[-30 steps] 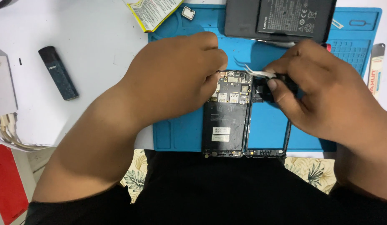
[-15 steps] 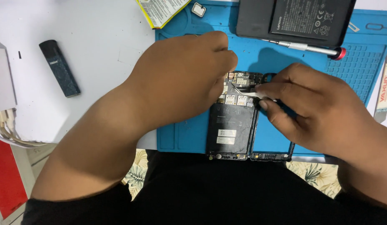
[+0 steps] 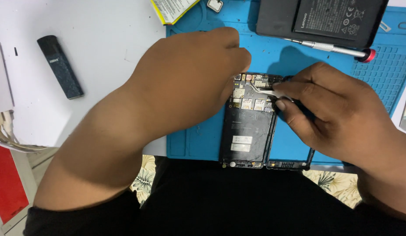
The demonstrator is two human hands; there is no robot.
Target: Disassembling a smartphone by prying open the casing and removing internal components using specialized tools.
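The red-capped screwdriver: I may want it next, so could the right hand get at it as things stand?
Probably yes: the screwdriver lies uncovered on the blue mat just beyond the right hand, though that hand now pinches tweezers.

Black phone (image 3: 246, 131) on my blue mat (image 3: 198, 140), white surface (image 3: 102, 43) around.
The phone's board shows gold and silver patches and two white labels; my tweezers (image 3: 262, 91) are silver; the screwdriver (image 3: 338, 48) is silver with a red cap; the battery (image 3: 321, 19) is black; the stick (image 3: 60, 66) is speckled black; the cloth (image 3: 144, 179) is floral cream and green.

White table (image 3: 102, 52) under even light, pale floor (image 3: 32, 159) at left
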